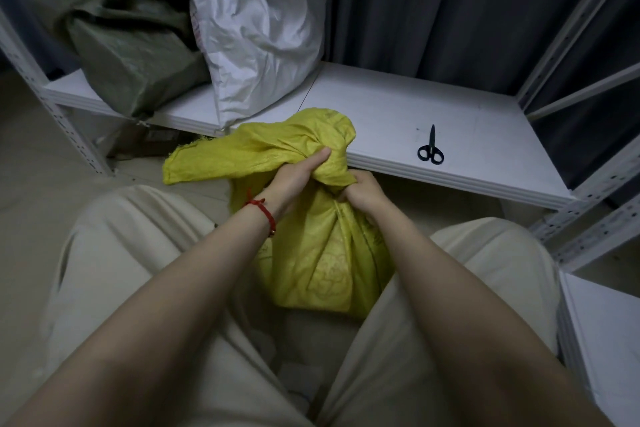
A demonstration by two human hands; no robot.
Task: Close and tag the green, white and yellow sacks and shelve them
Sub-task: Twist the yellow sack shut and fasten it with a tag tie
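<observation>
Neck of the yellow sack [329,263], on the floor [34,163] between my knees [131,218], bunched in the clamped fingers of left hand [298,177] and right hand [363,192]. Behind, green sack [131,55] and white sack [256,31] lie shelved; tagging and shelving this one look undone.

The yellow sack [322,253] in the middle is a bright, slightly greenish yellow, with a faint paler round print low on its front. At 11 o'clock the green sack [131,45] is a dull olive. Beside it at 12 o'clock, the white sack [256,28] shows faint reddish print along its left edge. The shelf [398,104] is plain white, and its uprights [74,139] are white with rows of small dark holes. The scissors [430,149] at 2 o'clock are black. A red cord [263,210] circles my left wrist. My trousers [138,270] are pale cream, the curtain [433,3] at 1 o'clock is dark slate grey, and the floor [27,166] at 9 o'clock is beige.
</observation>
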